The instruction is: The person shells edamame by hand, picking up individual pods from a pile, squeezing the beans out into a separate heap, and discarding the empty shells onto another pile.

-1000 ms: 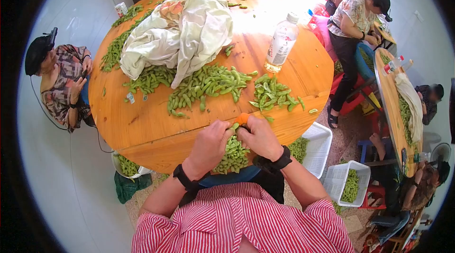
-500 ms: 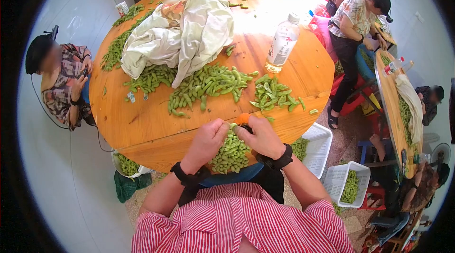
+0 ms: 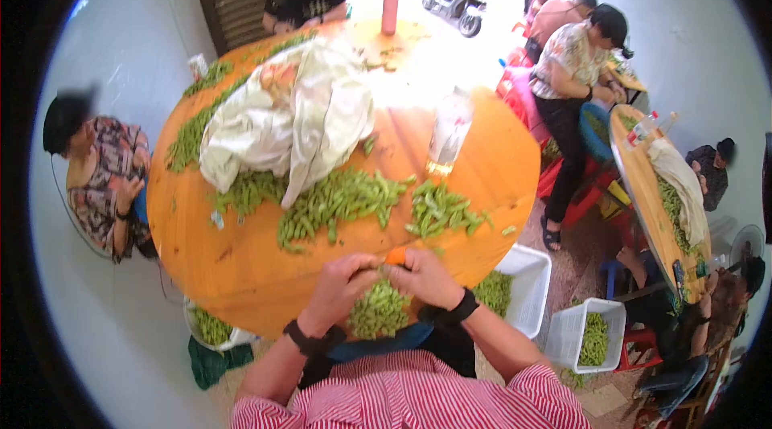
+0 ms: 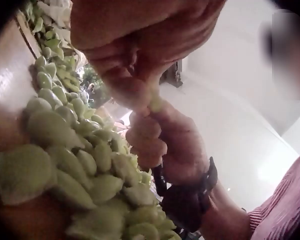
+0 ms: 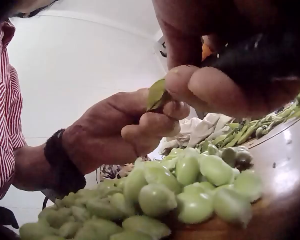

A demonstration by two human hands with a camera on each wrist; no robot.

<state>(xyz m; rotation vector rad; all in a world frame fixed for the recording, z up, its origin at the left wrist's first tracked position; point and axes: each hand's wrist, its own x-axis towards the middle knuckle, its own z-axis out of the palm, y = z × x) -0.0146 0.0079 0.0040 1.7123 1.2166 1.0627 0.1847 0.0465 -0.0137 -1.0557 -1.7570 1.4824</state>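
Close together above a heap of shelled green beans [image 3: 378, 310], both hands meet at their fingertips. My left hand [image 3: 341, 291] pinches a green pod [image 5: 156, 95] between thumb and fingers, seen clearly in the right wrist view. Curled fingers of my right hand [image 3: 428, 278] hold an orange and black object [image 3: 396, 256]; its shape is mostly hidden. In the left wrist view, the right hand [image 4: 177, 142] touches the left hand's fingertips, with a bit of green between them. The beans [image 5: 157, 200] lie just below both hands.
Across the round table [image 3: 241, 268] lie unshelled pods [image 3: 338, 202], a smaller pod pile [image 3: 441, 210], a white cloth [image 3: 293, 111] and a bottle [image 3: 450, 131]. White baskets [image 3: 537, 288] stand on the floor at right. Several people sit around the tables.
The head view has tilted up, so the table and hands appear lower. Half a second ago the left hand was slightly apart from the right; now their fingertips meet around a pod.
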